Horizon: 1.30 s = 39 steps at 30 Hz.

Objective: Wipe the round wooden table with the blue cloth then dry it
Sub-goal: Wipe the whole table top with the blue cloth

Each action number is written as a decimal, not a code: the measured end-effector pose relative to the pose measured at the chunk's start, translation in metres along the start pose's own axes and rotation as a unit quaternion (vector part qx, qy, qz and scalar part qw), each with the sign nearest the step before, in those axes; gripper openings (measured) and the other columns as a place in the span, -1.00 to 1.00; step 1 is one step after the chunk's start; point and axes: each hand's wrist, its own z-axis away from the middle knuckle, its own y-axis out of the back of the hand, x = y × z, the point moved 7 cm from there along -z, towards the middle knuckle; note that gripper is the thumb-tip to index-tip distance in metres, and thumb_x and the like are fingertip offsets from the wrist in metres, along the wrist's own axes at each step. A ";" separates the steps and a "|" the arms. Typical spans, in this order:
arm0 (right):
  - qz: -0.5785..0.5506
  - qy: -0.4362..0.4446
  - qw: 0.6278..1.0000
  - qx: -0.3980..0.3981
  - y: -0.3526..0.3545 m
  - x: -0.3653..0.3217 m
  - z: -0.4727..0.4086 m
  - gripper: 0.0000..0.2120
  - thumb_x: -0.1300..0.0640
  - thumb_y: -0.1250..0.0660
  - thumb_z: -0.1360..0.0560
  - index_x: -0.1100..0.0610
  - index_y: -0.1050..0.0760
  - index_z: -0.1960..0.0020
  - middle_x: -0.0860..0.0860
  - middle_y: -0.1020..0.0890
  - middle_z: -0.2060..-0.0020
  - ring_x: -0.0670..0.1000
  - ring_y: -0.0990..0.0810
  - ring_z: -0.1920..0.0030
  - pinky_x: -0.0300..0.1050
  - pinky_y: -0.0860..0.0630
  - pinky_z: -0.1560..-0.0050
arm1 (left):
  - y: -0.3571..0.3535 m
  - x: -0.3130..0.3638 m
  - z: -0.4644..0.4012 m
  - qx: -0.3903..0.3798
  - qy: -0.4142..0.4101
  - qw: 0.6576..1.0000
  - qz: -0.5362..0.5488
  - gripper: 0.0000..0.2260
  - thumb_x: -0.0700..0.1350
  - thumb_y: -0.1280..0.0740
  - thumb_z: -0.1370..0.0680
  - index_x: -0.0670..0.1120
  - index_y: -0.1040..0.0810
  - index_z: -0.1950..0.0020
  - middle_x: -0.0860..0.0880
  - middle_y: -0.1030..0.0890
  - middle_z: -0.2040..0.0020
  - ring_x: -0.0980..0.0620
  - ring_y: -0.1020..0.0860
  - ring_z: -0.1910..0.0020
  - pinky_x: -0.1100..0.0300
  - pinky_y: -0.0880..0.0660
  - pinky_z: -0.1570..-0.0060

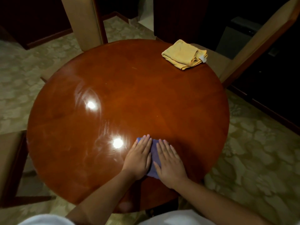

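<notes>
Round wooden table [146, 95], glossy reddish-brown top, two bright lamp reflections on left half with streaky smear marks around them; blue cloth [153, 157] lying on near part of top, right of nearer reflection, mostly covered by both hands, only a strip between them and small corners at far and near ends visible; left hand [138, 157] laid flat, palm down, on left portion of cloth, fingers straight and close together, pointing away from body; right hand [170, 161] laid flat, palm down, on right portion of cloth, fingers straight and slightly spread, angled toward upper left; hands side by side, just apart. Yellow cloth [185, 54], folded, with small white tag, resting at far right edge of tabletop, well apart from blue cloth. Beige upholstered chairs with dark wood frames around table: one at far side [82, 21], one at far right [259, 41], one at left [9, 161]. Patterned pale carpet [259, 156] beneath. White sleeves [45, 220] at bottom edge.
</notes>
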 end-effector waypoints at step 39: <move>0.067 0.159 0.983 0.067 0.045 0.041 -0.097 -0.78 0.06 -0.50 -0.25 0.16 -0.64 0.18 0.09 -0.68 0.15 0.11 -0.66 -0.04 -0.08 -0.48 -0.06 | 0.049 -0.006 -0.082 -0.038 -0.130 0.960 -0.244 -0.68 -0.10 -0.10 -0.48 -0.12 -0.63 0.04 -0.19 -0.61 -0.14 -0.14 -0.60 -0.11 -0.10 -0.46 -0.21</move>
